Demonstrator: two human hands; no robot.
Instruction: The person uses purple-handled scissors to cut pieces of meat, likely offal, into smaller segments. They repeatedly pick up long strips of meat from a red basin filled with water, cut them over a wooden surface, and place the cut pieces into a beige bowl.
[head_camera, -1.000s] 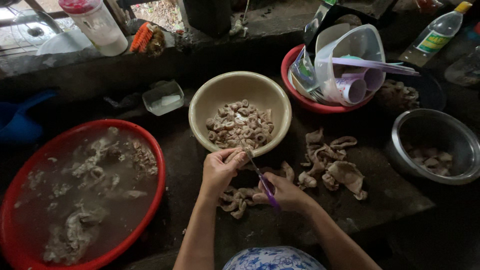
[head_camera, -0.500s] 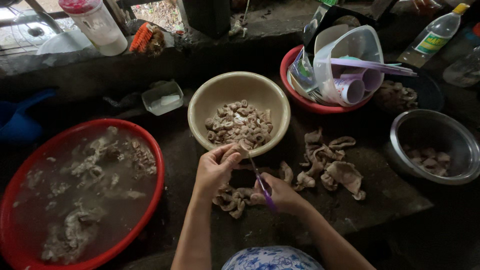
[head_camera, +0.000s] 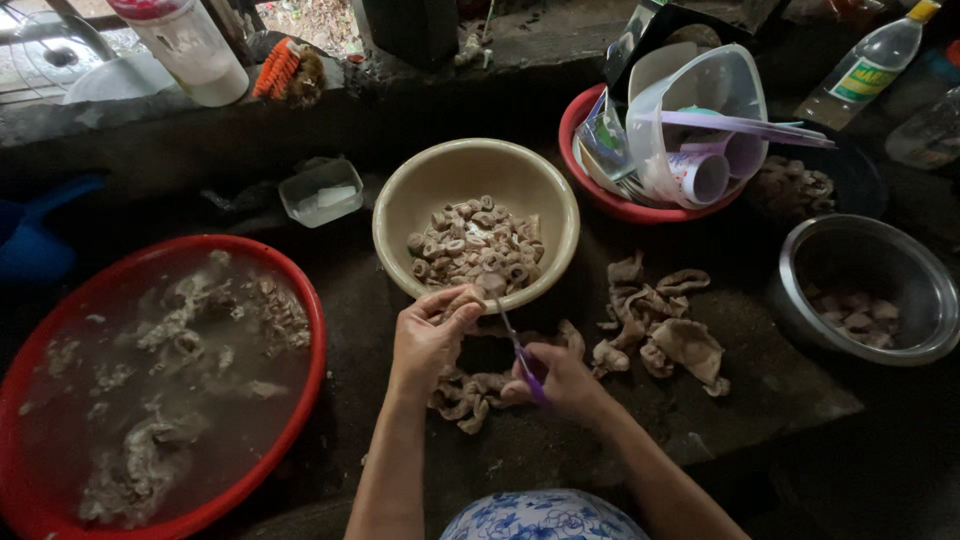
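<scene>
Scissors (head_camera: 520, 352) gripped in right hand (head_camera: 560, 375), snipping meat strip (head_camera: 462, 300) pinched by left hand (head_camera: 428, 338) fingers. Cream bowl (head_camera: 430, 190) of cut rings at twelve o'clock.

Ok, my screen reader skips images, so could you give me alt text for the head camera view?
A person's left hand pinches a strip of pale offal at the rim of a cream bowl while the right hand snips it with purple-handled scissors. A red basin of murky water sits left, a steel bowl right.
</scene>
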